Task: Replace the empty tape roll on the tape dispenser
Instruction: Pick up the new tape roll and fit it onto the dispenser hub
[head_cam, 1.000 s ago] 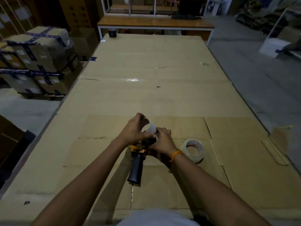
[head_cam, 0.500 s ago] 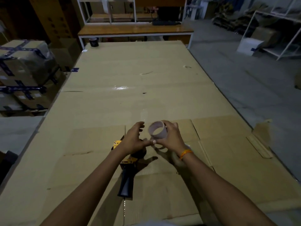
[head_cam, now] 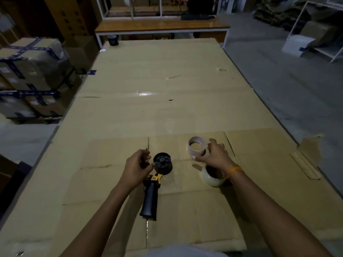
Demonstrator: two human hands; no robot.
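The right hand's fingertips [head_cam: 194, 157] pinch the wall of the empty core [head_cam: 197, 148], thumb low on the near side and the other fingers curled round the far side. The right hand [head_cam: 215, 154] holds it clear of the dispenser, out toward the table's right edge, probably to set it aside.

The left hand [head_cam: 134, 168] has its fingers bunched together and pressed on the frame beside the bare hub [head_cam: 162, 161]; exactly what they grip is hidden, but it looks meant to steady the tool.

The tape dispenser [head_cam: 152, 188] lies flat on the cardboard-covered table [head_cam: 167, 112], close to its near edge. Its long axis runs from near edge to far edge, black handle [head_cam: 149, 201] toward the person, hub end away, hub opening upward.

The full tape roll [head_cam: 211, 178] lies flat just beside the dispenser, on its right, partly under the right wrist, within easy reach for loading.
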